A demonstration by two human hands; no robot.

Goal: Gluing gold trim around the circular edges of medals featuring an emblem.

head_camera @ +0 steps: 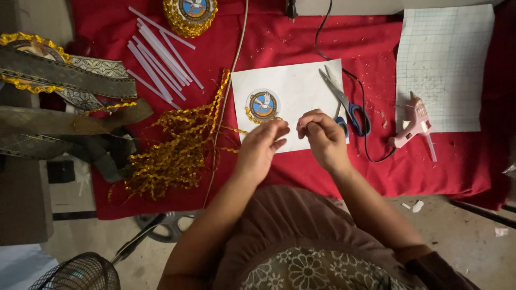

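Note:
A round badge with a bird picture lies on a white paper sheet over a red cloth. A gold trim strand runs from the badge's lower edge toward my fingers. My left hand rests just below the badge, fingertips pinched at the trim. Close beside it, my right hand has its fingers curled together; whether they pinch the strand too I cannot tell. A heap of gold trim lies left of the paper.
Blue-handled scissors lie on the paper's right edge. A pink glue gun and a grid mat sit at right. White glue sticks, a trimmed badge, patterned ribbons and a fan are also here.

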